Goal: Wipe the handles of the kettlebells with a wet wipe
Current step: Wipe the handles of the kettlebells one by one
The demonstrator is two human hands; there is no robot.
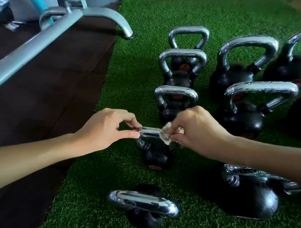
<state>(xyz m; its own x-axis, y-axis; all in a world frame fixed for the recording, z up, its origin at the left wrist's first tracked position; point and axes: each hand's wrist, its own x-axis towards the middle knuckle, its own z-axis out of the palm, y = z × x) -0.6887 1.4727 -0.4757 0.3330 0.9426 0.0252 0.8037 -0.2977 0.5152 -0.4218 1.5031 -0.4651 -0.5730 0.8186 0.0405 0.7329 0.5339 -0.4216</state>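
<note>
Several black kettlebells with chrome handles stand in rows on green turf [139, 55]. A small kettlebell [155, 155] stands at the centre, and its chrome handle [151, 132] is between my hands. My left hand [108, 130] pinches the handle's left end with thumb and fingertips. My right hand [198, 129] presses a crumpled white wet wipe [166, 135] around the handle's right part. The handle's right end is hidden under the wipe and my fingers.
Another small kettlebell [145, 206] stands near the front, and a bigger one [249, 194] lies partly under my right forearm. More kettlebells [241, 62] fill the right and back. A grey machine frame [47, 37] crosses the dark rubber floor [32, 101] at the left.
</note>
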